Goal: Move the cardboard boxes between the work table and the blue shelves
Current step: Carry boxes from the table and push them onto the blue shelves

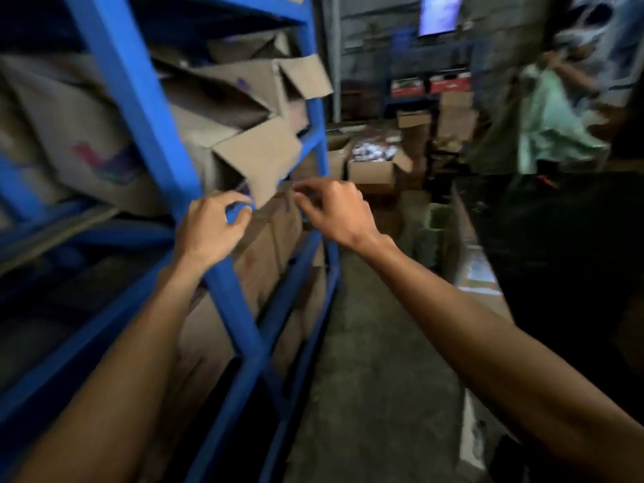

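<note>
My left hand [212, 226] and right hand [336, 207] hang loosely curled, holding nothing; the blue metal shelf post [139, 109] and a bent brown cardboard flap [261, 158] crowd just ahead of them.

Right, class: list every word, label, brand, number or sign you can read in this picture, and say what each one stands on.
None can be read.
Cardboard box on the blue shelves: a pink, purple and green mark, too blurred to read.
Folded box flaps: a purple scribble, unreadable.
Red cartons at the back: markings too small and blurred.
Screen on the far wall: glowing, no text legible.
</note>
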